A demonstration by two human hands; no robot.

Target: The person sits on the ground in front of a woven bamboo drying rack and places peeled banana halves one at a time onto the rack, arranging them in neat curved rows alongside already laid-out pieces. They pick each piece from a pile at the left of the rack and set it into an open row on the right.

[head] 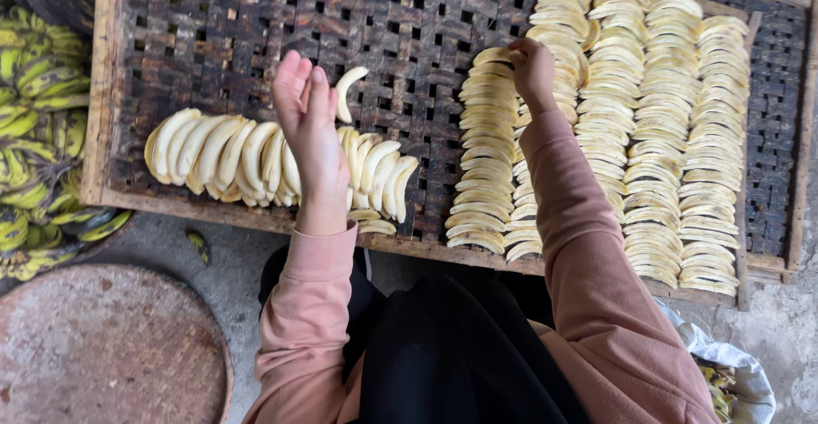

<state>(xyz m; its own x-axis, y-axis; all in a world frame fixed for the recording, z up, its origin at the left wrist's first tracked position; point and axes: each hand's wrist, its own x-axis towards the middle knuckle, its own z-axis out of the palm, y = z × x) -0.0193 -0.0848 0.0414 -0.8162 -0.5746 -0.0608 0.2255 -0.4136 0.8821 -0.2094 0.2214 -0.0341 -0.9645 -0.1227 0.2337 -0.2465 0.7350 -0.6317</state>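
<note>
My left hand is raised above a pile of peeled whole bananas, fingers straight and together, pinching one peeled banana by its end. My right hand reaches across to the top of a column of banana slices, fingers closed on a slice there. Both wear pink sleeves. The slices lie in several neat overlapping columns on a dark woven drying tray with a wooden frame.
Unpeeled green-yellow bananas are heaped at the left edge. A round reddish-brown lid or board lies on the concrete floor at lower left. A crumpled sack sits at lower right. My dark-clothed lap fills the bottom centre.
</note>
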